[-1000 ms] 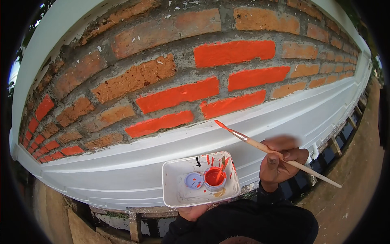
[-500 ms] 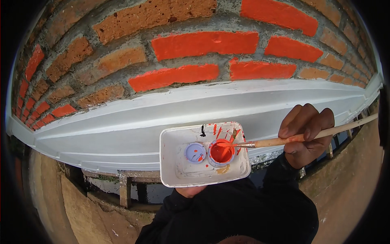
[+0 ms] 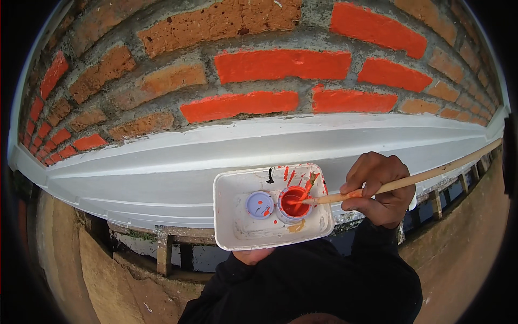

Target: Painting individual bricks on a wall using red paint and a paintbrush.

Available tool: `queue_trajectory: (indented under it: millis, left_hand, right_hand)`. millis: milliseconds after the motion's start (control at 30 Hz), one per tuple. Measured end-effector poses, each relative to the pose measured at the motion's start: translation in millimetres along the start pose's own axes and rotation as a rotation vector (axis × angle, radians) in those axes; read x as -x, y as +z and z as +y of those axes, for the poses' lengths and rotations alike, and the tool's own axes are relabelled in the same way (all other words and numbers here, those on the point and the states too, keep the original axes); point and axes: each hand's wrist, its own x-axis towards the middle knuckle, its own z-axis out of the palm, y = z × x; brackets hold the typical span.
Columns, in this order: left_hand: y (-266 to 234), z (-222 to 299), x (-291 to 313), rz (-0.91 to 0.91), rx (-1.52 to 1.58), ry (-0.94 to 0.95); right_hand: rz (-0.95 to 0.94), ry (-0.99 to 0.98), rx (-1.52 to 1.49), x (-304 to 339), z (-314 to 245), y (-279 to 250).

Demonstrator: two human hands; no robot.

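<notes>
Brick wall [image 3: 218, 26] is filling the top; five middle bricks [image 3: 283, 66] and a left-end cluster [image 3: 54, 74] are showing red coats, while many bare bricks [image 3: 175, 77] are surrounding them, so coverage is looking partial. White ledge [image 3: 156, 170] is running below. White plastic tray [image 3: 229, 233] is covering most of the left hand [image 3: 252, 256] at its near edge; can't tell that hand's grip. Wooden-handled paintbrush [image 3: 431, 173] is crossing the tray's right edge, tip sitting in the paint jar [image 3: 291, 218]. Right hand [image 3: 389, 201] is pinching the handle, thumb below, fingers above. Jar is standing right of tray centre, a thin red-smeared stick [image 3: 309, 184] leaning toward the far right corner. Lavender lid [image 3: 260, 205] is lying just left.
</notes>
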Motion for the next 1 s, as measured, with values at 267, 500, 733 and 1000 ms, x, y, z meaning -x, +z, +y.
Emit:
queue_trajectory:
  millis: [267, 500, 733, 1000]
  left_hand:
    - [10, 7, -6, -0.258, 0.945, -0.021]
    - [26, 30, -5, -0.268, 0.830, -0.020]
    - [30, 39, -4, -0.336, 0.997, -0.034]
    - [33, 43, -5, -0.357, 1.015, -0.024]
  right_hand:
    - [0.196, -0.057, -0.060, 16, 7, -5]
    - [0.262, -0.017, -0.091, 26, 7, -8]
    - [0.178, -0.040, -0.157, 37, 27, -16]
    - [0.438, -0.142, -0.268, 45, 46, -8]
